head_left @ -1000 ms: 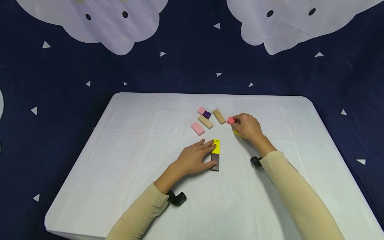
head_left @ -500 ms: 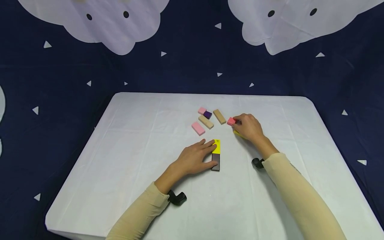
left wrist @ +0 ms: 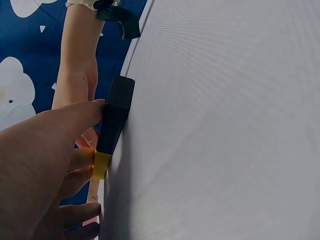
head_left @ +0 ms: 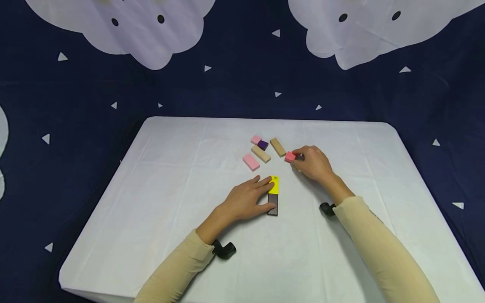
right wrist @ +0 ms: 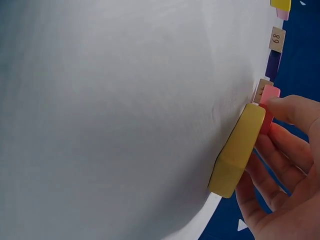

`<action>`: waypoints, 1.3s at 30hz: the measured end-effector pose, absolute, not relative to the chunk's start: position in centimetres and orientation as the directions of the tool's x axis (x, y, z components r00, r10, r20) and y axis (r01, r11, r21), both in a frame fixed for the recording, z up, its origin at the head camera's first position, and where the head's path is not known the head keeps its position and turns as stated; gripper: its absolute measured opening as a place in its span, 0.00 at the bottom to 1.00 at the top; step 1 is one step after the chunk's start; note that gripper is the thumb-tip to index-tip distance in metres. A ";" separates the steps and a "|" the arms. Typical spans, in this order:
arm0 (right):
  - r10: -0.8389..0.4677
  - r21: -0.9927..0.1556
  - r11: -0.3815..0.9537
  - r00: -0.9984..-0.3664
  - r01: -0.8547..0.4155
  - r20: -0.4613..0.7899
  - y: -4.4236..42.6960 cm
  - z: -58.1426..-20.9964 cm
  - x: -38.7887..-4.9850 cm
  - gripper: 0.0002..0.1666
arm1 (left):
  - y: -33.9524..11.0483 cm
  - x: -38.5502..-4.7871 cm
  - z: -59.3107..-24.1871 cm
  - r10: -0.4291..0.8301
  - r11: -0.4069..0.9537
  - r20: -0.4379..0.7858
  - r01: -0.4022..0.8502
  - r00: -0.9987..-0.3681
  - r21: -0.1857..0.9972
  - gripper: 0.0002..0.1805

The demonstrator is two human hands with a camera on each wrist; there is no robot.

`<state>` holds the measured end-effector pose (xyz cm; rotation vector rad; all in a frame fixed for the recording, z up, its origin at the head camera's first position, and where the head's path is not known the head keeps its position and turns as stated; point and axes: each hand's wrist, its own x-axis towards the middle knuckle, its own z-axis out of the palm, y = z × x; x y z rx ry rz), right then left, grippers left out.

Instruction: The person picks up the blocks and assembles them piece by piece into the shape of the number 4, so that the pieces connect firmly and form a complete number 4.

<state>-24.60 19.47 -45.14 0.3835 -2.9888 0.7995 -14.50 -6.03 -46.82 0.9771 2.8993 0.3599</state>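
Setting: a staged tabletop recording spot; home, lab or studio cannot be told.
Table (head_left: 151,189): draped in plain white cloth (head_left: 113,252).
Backdrop (head_left: 242,46): navy, printed with pale clouds (head_left: 144,38) and triangles (head_left: 276,33), rising behind the table.
Wrist cameras (head_left: 224,250): black, worn over the table.
Blocks (head_left: 261,154): small, multicoloured, some numbered, on the table.

Hands (head_left: 248,201) (head_left: 313,163) touch a yellow block (head_left: 275,187), gray block (head_left: 273,199) and red block (head_left: 289,157).

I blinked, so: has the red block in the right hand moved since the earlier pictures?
Yes, slightly: in the head view the red block has shifted leftward and nearer the camera, relative to the nearest tan block.
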 end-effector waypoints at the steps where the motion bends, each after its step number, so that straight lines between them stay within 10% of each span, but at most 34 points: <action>1: -0.235 -0.491 0.836 -0.968 -0.247 0.088 19.4 -45.2 -24.5 0.23 | -6.0 -14.5 -46.8 0.603 0.773 0.014 0.588 -0.798 0.240 0.40; 39: -0.431 -0.438 0.785 -0.894 -0.438 0.121 16.3 -45.1 -22.5 0.21 | -6.1 -14.5 -47.0 0.602 0.773 0.019 0.589 -0.798 0.236 0.41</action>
